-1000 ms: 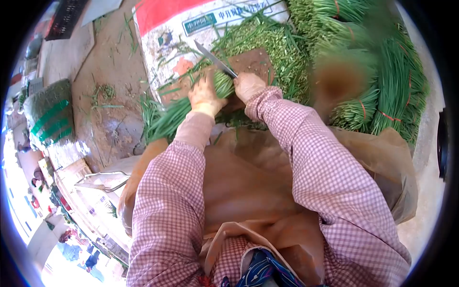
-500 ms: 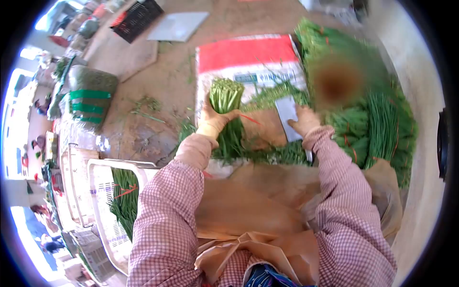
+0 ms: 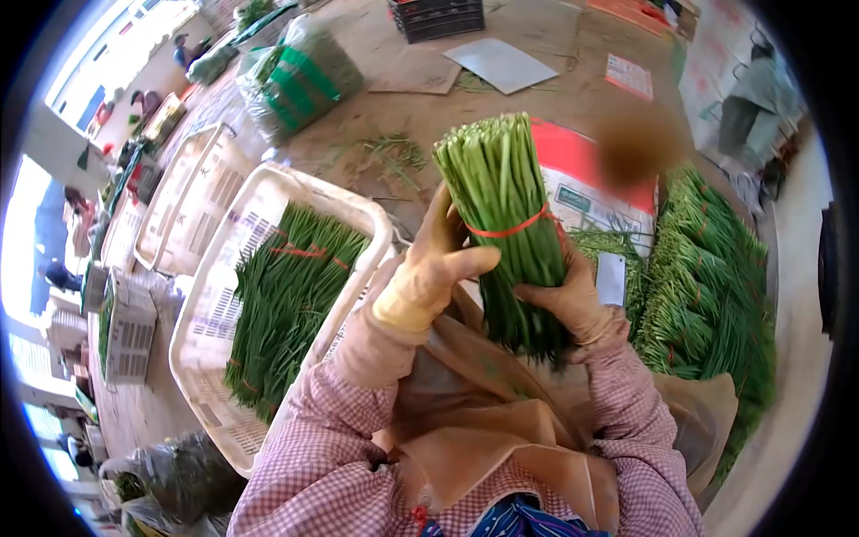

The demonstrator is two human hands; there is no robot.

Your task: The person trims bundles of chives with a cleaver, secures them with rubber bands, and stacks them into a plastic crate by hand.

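A thick bundle of green stalks (image 3: 506, 192), tied with a red band, stands upright in front of me with its pale cut ends up. My left hand (image 3: 429, 268) touches its left side, thumb stretched across and fingers apart, partly behind the stalks. Lower on its right side, my right hand (image 3: 573, 291) is wrapped round the bundle. Just right of that hand the knife blade (image 3: 611, 279) shows, its handle hidden. On the left, a white plastic crate (image 3: 380, 228) holds more banded green bundles (image 3: 295, 295).
A red and white sack (image 3: 595, 170) lies behind the bundle. Many stalk bundles (image 3: 707, 277) are piled at the right. Further back are a bag with green tape (image 3: 300, 85), a white board (image 3: 501, 64) and a black crate (image 3: 438, 18). Other people appear far left.
The bundle has been lifted from the work surface and brought nearer to me. My right hand has moved from the knife to the bundle. The view has swung left, showing the crate.
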